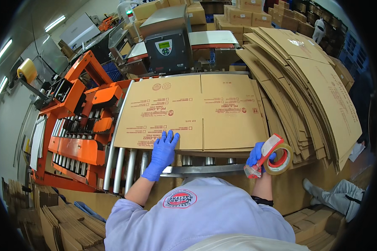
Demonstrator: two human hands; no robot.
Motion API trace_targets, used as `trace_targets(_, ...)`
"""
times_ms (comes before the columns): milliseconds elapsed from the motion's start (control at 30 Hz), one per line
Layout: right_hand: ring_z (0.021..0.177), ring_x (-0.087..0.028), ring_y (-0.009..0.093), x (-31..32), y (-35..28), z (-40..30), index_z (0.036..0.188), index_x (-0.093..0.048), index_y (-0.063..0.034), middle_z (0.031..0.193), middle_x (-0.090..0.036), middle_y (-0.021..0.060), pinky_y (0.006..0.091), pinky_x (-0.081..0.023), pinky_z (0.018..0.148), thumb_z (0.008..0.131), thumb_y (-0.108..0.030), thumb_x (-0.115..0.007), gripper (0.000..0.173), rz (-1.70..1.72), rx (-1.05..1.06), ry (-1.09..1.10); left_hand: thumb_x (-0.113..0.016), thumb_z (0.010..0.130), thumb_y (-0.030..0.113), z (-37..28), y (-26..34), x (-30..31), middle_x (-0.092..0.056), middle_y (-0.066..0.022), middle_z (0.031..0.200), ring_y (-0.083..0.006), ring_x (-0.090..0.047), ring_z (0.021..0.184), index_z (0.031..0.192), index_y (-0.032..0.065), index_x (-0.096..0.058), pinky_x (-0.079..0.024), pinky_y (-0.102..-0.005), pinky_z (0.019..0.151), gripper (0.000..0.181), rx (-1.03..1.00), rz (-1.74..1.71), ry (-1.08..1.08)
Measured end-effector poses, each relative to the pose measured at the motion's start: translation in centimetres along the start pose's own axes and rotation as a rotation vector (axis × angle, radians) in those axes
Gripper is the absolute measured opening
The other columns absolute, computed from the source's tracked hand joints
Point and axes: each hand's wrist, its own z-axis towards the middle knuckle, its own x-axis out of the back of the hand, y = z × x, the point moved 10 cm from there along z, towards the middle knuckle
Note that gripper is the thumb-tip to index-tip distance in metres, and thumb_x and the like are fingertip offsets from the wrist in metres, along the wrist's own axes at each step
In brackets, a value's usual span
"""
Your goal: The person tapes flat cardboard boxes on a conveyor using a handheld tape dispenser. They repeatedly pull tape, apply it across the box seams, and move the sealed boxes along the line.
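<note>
A flat, folded cardboard carton (176, 103) with red print lies on the metal rollers of a conveyor (121, 166). My left hand (163, 152), in a blue glove, rests on its near edge with the fingers spread and nothing gripped. At the carton's near right corner my right hand (258, 157), gloved too, is closed around a red handheld tape dispenser (268, 149). That dispenser carries a roll of clear packing tape (280, 160). The right fingers are partly hidden behind it.
An orange carton-sealing machine (78, 147) stands at the left. Flattened cartons (320, 94) are stacked at the right. Beyond the conveyor is a grey control box (168, 50) with a display. A person (319, 29) is at the far right; another person's legs (336, 196) show lower right.
</note>
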Motion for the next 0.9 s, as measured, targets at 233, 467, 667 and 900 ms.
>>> trace_targets(233,0.066,-0.055,0.024,2.0,-2.9,-3.8,0.075,-0.044,-0.0055,0.063,-0.051,0.0094,0.0349,-0.045,0.065,0.068,-0.049,-0.060,0.046,-0.085,0.123,0.102,-0.064,0.069,0.019,-1.2,0.5,9.6,-0.054,-0.0115,0.106,-0.0263,-0.059,0.089,0.115,0.0080,-0.044,-0.050,-0.0364,0.061,0.052,-0.268,0.083,0.059)
trace_targets(467,0.066,-0.055,0.024,2.8,-4.5,-6.3,0.076,-0.044,-0.0054,0.063,-0.051,0.0095,0.0346,-0.045,0.065,0.068,-0.048,-0.060,0.046,-0.146,0.244,0.216,-0.059,0.072,0.025,-1.3,0.8,11.8,-0.059,-0.0059,0.098,-0.0231,-0.061,0.068,0.109,0.0120,-0.050,-0.048,-0.0355,0.053,0.040,-0.356,0.156,0.006)
trace_targets(667,0.067,-0.055,0.023,3.3,-5.0,-8.3,0.076,-0.044,-0.0053,0.064,-0.051,0.0095,0.0343,-0.045,0.066,0.068,-0.048,-0.060,0.047,-0.210,0.321,0.319,-0.063,0.071,0.013,-1.5,-5.2,30.6,-0.064,-0.0035,0.076,-0.0165,-0.061,0.060,0.088,0.0159,-0.064,-0.048,-0.0276,0.054,0.018,-0.198,0.083,0.850)
trace_targets(900,0.067,-0.055,0.023,2.2,-6.5,-8.1,0.076,-0.044,-0.0052,0.064,-0.051,0.0096,0.0340,-0.045,0.066,0.068,-0.048,-0.060,0.047,-0.295,0.364,0.326,-0.064,0.073,0.019,10.5,-16.5,32.9,-0.064,-0.0082,0.088,-0.0168,-0.060,0.079,0.096,0.0104,-0.064,-0.046,-0.0279,0.073,0.024,0.028,-0.225,0.837)
